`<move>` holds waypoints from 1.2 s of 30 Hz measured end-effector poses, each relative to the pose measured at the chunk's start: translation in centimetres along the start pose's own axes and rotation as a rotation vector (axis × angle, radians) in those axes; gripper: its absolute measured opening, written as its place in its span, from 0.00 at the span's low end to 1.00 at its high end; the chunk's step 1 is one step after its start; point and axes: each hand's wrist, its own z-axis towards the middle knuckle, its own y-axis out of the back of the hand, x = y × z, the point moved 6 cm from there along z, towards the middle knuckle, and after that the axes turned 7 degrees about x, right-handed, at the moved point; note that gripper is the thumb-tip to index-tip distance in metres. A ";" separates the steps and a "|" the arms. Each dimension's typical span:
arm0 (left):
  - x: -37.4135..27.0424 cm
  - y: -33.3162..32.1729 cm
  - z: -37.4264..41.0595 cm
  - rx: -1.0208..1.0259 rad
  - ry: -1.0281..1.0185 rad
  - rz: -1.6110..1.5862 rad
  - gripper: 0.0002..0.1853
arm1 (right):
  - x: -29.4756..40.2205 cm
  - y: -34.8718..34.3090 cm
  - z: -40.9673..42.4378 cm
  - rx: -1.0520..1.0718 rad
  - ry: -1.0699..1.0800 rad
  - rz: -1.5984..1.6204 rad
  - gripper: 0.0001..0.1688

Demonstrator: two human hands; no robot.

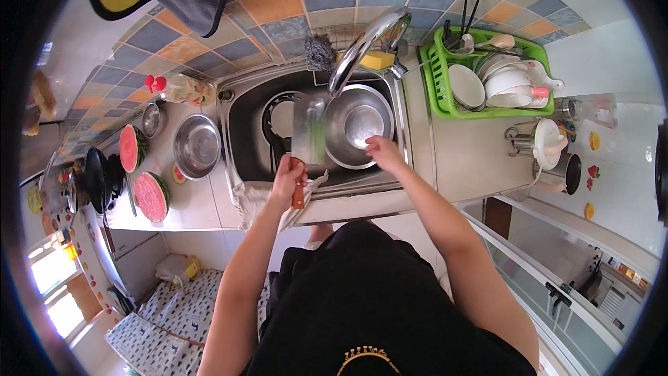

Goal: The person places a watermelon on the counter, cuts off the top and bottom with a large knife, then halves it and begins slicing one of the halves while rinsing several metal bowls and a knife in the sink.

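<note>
My left hand [287, 183] grips the wooden handle [298, 198] of a cleaver. Its broad metal blade [308, 130] points away from me over the sink [242, 141] and shows greenish reflections. To the right, my right hand [386, 153] hangs over the near part of a stainless steel basin [347, 96], fingers loosely bent around nothing visible. That basin sits in the sink under the chrome faucet [360, 44]. Partly hidden behind the blade is a dark round vessel with a pale inside [282, 119]. A pale cloth [255, 198] drapes over the sink's front edge beside my left hand.
Left of the sink are a metal bowl [197, 146], two cut watermelon halves [151, 197], a bottle with a red cap [185, 90] and a wok [95, 180]. A green dish rack [437, 86] with bowls stands right. A yellow sponge [377, 60] lies behind the faucet.
</note>
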 end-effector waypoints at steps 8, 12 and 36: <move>-3.2 3.7 -1.0 -0.086 -0.101 -0.038 0.06 | -0.3 -13.2 8.3 0.121 -0.099 0.670 0.45; -4.0 4.7 -1.2 -0.085 -0.126 -0.115 0.06 | 1.4 -14.5 11.8 0.031 -0.077 0.763 0.37; -3.8 5.6 -0.7 0.025 -0.050 -0.066 0.08 | 4.2 -18.5 9.2 0.193 0.002 0.228 0.26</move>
